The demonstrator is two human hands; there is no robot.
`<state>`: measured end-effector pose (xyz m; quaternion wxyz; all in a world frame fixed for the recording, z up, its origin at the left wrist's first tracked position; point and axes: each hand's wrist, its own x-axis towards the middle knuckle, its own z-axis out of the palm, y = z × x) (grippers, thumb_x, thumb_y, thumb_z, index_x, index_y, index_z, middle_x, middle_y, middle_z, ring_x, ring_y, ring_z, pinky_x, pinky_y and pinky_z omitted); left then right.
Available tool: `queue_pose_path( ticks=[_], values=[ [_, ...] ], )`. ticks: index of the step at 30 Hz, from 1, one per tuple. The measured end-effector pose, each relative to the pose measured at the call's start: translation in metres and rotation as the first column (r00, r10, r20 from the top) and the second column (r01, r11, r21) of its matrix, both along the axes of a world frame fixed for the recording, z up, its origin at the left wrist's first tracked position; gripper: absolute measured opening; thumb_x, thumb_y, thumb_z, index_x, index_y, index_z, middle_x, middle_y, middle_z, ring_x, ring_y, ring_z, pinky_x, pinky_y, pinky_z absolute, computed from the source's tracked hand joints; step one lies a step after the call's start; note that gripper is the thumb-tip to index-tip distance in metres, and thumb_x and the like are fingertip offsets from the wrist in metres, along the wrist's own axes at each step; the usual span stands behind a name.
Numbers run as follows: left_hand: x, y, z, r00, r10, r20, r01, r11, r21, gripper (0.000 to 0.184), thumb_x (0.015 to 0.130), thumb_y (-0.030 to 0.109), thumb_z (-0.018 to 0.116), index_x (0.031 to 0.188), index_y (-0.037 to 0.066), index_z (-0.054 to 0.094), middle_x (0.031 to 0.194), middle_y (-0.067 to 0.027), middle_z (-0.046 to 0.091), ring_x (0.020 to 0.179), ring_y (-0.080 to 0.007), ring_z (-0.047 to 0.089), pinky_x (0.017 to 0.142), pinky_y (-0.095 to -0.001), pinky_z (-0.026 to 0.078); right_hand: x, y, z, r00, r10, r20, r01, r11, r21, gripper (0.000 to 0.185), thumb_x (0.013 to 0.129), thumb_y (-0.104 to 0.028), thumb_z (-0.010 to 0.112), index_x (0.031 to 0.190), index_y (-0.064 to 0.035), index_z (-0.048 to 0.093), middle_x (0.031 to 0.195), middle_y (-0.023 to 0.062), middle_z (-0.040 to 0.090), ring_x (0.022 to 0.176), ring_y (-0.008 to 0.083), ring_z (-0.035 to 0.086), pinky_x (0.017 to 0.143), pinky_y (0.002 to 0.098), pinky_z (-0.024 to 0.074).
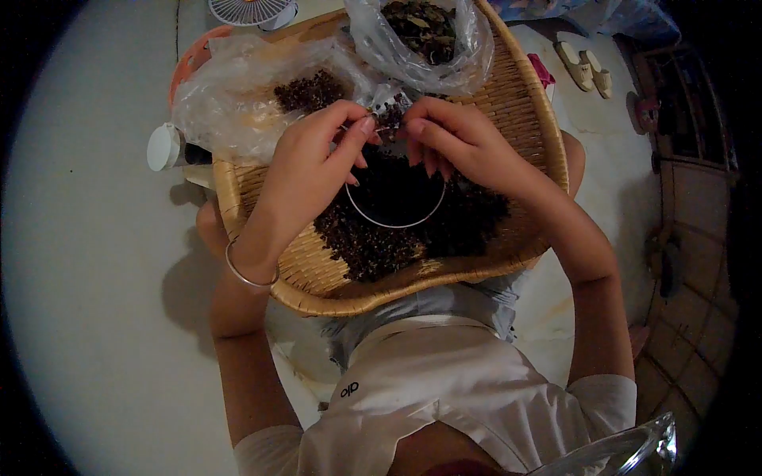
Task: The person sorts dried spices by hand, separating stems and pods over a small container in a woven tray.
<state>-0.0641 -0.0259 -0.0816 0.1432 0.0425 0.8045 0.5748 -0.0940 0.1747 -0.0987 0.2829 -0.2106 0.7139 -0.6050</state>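
A sprig of small dark berries (pixel 389 117) is held up between my two hands, above a round bowl (pixel 399 225) with a thin pale rim. My left hand (pixel 321 151) pinches the sprig's left side between thumb and fingertips. On the other side my right hand (pixel 462 141) has its fingers curled and closed at the sprig; its exact grip is partly hidden. Dark contents fill the bowl. Around it, a heap of dark berry clusters (pixel 373 252) lies in a woven basket tray (pixel 528 119) over my lap.
A clear plastic bag (pixel 230 99) with dark clusters (pixel 309 91) lies at the tray's left. Another bag (pixel 468 59) holds dark leaves (pixel 421 30). A white-lidded jar (pixel 164 147), a fan (pixel 248 9) and slippers (pixel 583 67) surround the tray.
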Motion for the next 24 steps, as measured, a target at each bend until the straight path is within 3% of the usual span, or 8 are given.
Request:
queue_pose_path(
  ticks=[14,20,22,24],
  values=[
    [-0.0008,-0.0011,-0.0010,1.000,-0.010,-0.006,0.009,1.000,-0.018,0.018,0.088,0.016,0.047,0.091,-0.001,0.052,0.078,-0.0067,0.058,0.060,-0.0104,0.055,0.049,-0.0228,0.047,-0.0013,0.0009,-0.0009,1.000,0.001,0.013,-0.001,1.000,-0.014,0.025,0.092,-0.024,0.038,0.088,-0.0026,0.051,0.067,0.0024,0.056,0.052,0.0064,0.051,0.042,0.0177,0.0391],
    [-0.0005,-0.0016,-0.0015,1.000,-0.012,-0.008,0.012,1.000,-0.021,0.018,0.088,0.016,0.047,0.092,0.000,0.052,0.078,-0.0068,0.058,0.061,-0.0111,0.055,0.050,-0.0230,0.047,-0.0001,0.0016,-0.0011,1.000,0.001,0.003,-0.002,1.000,0.025,0.017,0.089,-0.021,0.046,0.089,-0.0046,0.050,0.068,0.0011,0.055,0.053,0.0049,0.050,0.043,0.0169,0.0379],
    [-0.0001,-0.0020,-0.0023,1.000,0.002,-0.022,-0.002,1.000,-0.008,0.018,0.088,0.016,0.047,0.093,0.000,0.052,0.078,-0.0067,0.058,0.061,-0.0112,0.055,0.050,-0.0233,0.047,-0.0014,0.0038,-0.0033,0.996,-0.031,-0.081,0.030,0.999,-0.022,0.015,0.087,-0.020,0.050,0.092,-0.0061,0.050,0.068,0.0002,0.054,0.054,0.0040,0.049,0.044,0.0164,0.0365],
    [-0.0004,-0.0018,0.0009,1.000,0.002,0.003,-0.002,1.000,0.001,0.018,0.089,0.016,0.047,0.094,0.000,0.051,0.078,-0.0064,0.058,0.061,-0.0109,0.055,0.050,-0.0230,0.047,-0.0038,0.0065,-0.0007,0.997,-0.057,-0.042,0.055,0.998,-0.038,0.015,0.086,-0.020,0.051,0.093,-0.0065,0.049,0.069,-0.0001,0.054,0.055,0.0038,0.049,0.044,0.0162,0.0361]
  ],
)
